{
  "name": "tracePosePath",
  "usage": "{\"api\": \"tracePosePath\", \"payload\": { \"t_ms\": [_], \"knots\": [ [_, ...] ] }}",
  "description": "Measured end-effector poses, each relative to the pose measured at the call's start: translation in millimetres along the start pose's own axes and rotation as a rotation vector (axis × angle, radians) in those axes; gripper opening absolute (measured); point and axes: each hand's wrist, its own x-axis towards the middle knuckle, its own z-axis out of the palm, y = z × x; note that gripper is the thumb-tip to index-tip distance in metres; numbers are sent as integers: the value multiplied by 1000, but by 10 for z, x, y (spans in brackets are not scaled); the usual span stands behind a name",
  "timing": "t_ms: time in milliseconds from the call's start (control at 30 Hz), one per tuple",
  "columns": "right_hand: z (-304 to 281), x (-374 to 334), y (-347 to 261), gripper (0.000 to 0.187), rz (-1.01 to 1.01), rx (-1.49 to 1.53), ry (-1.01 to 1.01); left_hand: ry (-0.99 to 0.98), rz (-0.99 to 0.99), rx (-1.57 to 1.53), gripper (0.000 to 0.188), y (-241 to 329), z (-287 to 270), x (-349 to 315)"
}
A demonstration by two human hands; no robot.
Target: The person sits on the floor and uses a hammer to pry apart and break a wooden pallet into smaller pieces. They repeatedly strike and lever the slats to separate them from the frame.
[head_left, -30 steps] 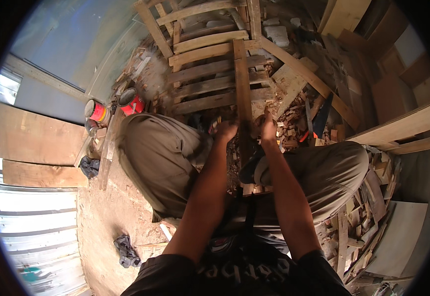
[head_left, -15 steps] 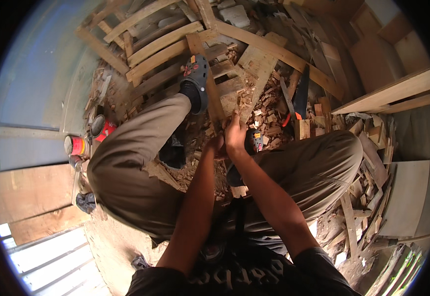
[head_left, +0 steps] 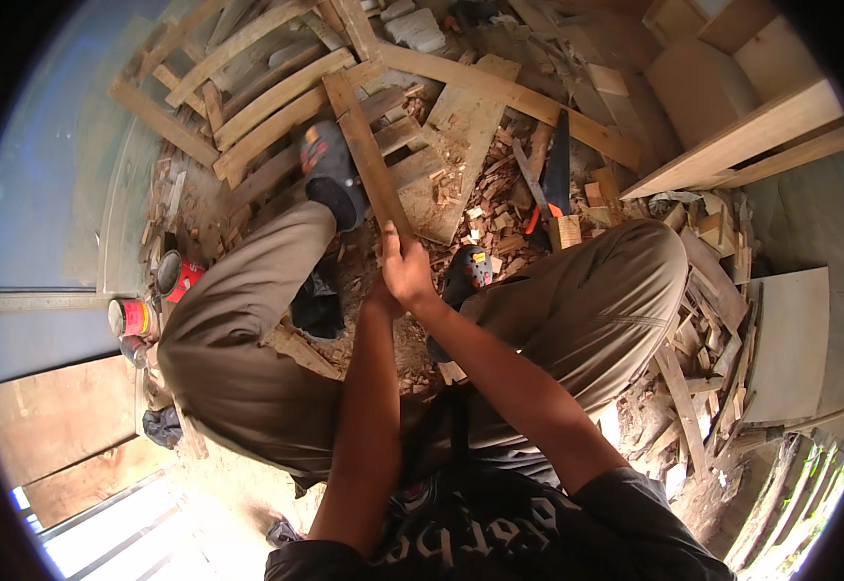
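Observation:
A narrow wooden board (head_left: 369,155) slants away from my lap, its far end by a slatted wooden frame. My right hand (head_left: 407,274) is wrapped round its near end. My left hand (head_left: 381,298) is closed just below and to the left, mostly covered by the right hand and wrist, so what its fingers grip is hidden. Just left of the board is my left foot in a dark clog (head_left: 330,169), blurred by motion. My right clog (head_left: 466,274) rests on wood chips to the right of my hands.
The slatted wooden frame (head_left: 282,111) lies ahead on the left. A handsaw (head_left: 558,160) with an orange-and-black handle stands among offcuts on the right. Two red cans (head_left: 182,276) sit beside my left knee. Wood scraps and chips cover the floor; boards lean at right.
My head view has shifted. Both hands have moved a little left and closer to me with the board's near end. My left foot has moved left, away from the board.

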Motion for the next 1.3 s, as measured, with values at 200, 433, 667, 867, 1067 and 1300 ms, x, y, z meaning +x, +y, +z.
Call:
{"api": "tracePosePath", "payload": {
  "t_ms": [200, 433, 667, 867, 1067, 1300],
  "knots": [
    [-120, -182, -166, 67, -30, -49, -88, 28, -82, -178, 53, -461, -131, 272],
    [-549, 197, 209, 54, -98, 103, 307, 104, -452, -1369, 20, 453, 341, -43],
    [-975, 102, -1261, 43, -323, 167, 166, -141, -385, -1142, 23, -277, -117, 317],
    [-1982, -753, -2105, 34, -704, 408, -33, -157, -111, -1015, 38, 297, -47, 53],
    [-2735, -949, -740, 30, -470, 542, 461, -92, -179, -1020, 60, 412, -115, -179],
    [-3541, -1447, 2857, 24, 97, -514, 854, 31, -72, -775, 52, 316, -16, -116]
  ]
}}
